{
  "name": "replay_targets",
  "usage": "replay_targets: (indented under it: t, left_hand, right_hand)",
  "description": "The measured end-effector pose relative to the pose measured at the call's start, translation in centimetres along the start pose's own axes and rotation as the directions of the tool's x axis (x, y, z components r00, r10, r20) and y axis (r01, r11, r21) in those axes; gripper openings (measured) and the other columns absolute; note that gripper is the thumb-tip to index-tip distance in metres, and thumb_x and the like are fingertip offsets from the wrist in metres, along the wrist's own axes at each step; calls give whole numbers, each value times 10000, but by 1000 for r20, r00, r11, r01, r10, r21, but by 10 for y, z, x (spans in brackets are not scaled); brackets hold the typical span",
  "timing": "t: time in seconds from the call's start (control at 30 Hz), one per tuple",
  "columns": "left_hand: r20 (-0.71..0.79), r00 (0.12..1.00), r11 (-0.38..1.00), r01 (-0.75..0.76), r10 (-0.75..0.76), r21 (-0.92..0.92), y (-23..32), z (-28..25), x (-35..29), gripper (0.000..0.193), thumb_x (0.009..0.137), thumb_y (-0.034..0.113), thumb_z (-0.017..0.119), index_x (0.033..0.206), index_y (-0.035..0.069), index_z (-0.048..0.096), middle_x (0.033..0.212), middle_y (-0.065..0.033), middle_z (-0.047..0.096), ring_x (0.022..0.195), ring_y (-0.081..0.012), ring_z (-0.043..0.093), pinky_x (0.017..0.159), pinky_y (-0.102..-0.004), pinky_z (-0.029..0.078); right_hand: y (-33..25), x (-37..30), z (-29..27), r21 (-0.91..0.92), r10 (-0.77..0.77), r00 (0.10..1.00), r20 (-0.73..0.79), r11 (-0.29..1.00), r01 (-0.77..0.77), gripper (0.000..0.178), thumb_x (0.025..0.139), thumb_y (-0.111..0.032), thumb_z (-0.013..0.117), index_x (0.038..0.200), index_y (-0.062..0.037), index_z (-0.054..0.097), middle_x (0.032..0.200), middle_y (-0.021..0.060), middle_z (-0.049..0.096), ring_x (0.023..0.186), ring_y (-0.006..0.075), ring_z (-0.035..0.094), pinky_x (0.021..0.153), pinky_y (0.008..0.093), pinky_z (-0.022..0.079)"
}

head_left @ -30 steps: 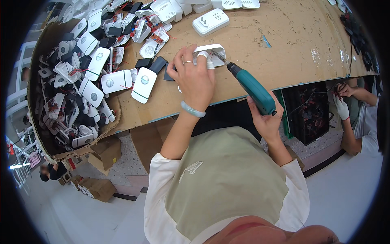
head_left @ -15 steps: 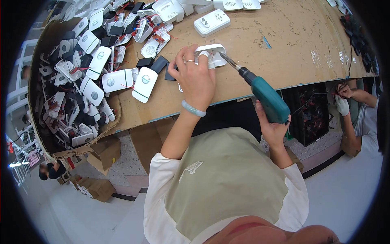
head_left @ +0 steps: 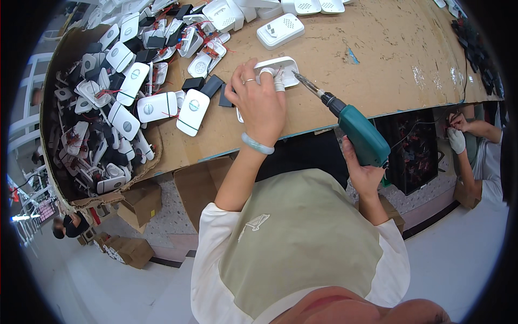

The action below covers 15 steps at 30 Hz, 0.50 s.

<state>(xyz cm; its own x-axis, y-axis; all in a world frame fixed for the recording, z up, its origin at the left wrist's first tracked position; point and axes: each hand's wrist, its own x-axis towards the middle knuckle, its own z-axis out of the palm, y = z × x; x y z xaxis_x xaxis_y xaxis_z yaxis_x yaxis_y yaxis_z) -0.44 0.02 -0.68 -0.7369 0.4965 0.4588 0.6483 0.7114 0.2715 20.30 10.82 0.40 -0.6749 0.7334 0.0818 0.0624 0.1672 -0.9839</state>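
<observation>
Fingers of my left hand (head_left: 260, 105) curl over a white plastic housing (head_left: 290, 65) on the table, holding it with its hollow side up. White wraps cover two of those fingertips. My right hand (head_left: 365, 175) is closed round a green electric screwdriver (head_left: 365, 136). Its long bit points up and left, the tip at the housing's right side; whether it touches cannot be made out. Beside my left hand lie dark rectangular blocks (head_left: 212, 86) and a white cover with a round grey emblem (head_left: 192, 112).
A cardboard box (head_left: 47, 135) on the left overflows with white housings, black blocks and red wires. One perforated white housing (head_left: 280, 31) lies beyond my hands. Black parts (head_left: 475, 59) line the table's far right. Below right stands a black crate (head_left: 413, 156); beside it, another person's gloved hand (head_left: 456, 140) works.
The screwdriver and my right hand have shifted slightly right and down, the bit drawing toward the housing's right rim. My left hand stays on the housing, which has moved slightly left.
</observation>
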Motion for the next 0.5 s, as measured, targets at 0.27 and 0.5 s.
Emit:
replay_targets:
  t: [0.27, 0.5]
  left_hand:
    - [147, 987, 848, 137, -70, -512, -18, -43, -19, 211, 827, 48, 673, 1016, -45, 655, 1265, -205, 587, 1089, -369, 608, 925, -412, 486]
    - [713, 701, -85, 712, 21, -697, -126, -141, -121, 459, 890, 195, 656, 1281, -37, 593, 1271, -125, 624, 1165, -217, 639, 975, -343, 505]
  right_hand:
    - [3, -2, -2, 58, -15, 988, -154, 998, 24, 245, 869, 36, 766, 1104, 61, 702, 1029, 118, 744, 923, 161, 717, 857, 288, 563]
    - [-2, 18, -4, 31, -139, 971, -196, 988, 148, 248, 898, 63, 719, 1132, 71, 638, 1014, 136, 717, 911, 177, 704, 830, 299, 579]
